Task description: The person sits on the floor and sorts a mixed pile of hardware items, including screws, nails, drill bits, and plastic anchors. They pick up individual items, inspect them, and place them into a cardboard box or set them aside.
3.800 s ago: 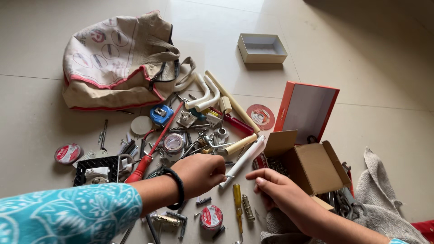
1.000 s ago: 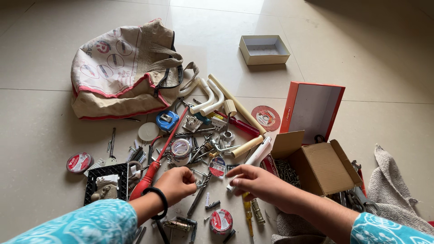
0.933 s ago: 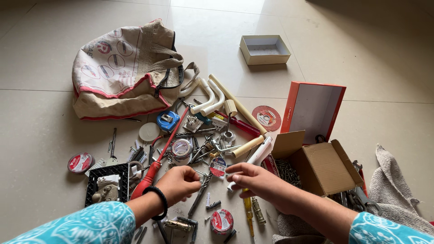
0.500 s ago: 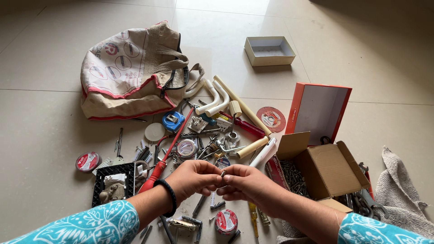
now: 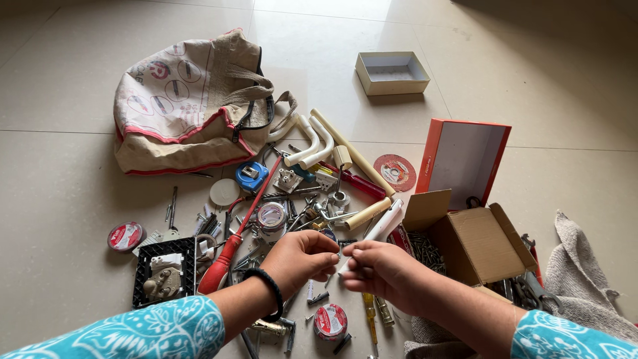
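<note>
My left hand (image 5: 299, 256) and my right hand (image 5: 384, 269) meet fingertip to fingertip just above a heap of loose hardware (image 5: 302, 199) on the tiled floor. Together they pinch a small part that the fingers hide, so I cannot tell its kind. A black band circles my left wrist. A red-handled screwdriver (image 5: 229, 246) lies to the left of my left hand. Just beyond my knuckles sits a white tape roll (image 5: 271, 216). Near my wrists lie a red tape roll (image 5: 330, 321) and a yellow-handled screwdriver (image 5: 369, 312).
A printed cloth bag (image 5: 189, 100) lies at the back left and a small open white box (image 5: 392, 73) further back. At the right are an open cardboard box (image 5: 475, 239), a red box lid (image 5: 465, 159) and a grey cloth (image 5: 585, 279). A black tray (image 5: 165, 269) sits left.
My hands were apart over the heap a second ago. They have since drawn together, and their fingertips now touch around the small part.
</note>
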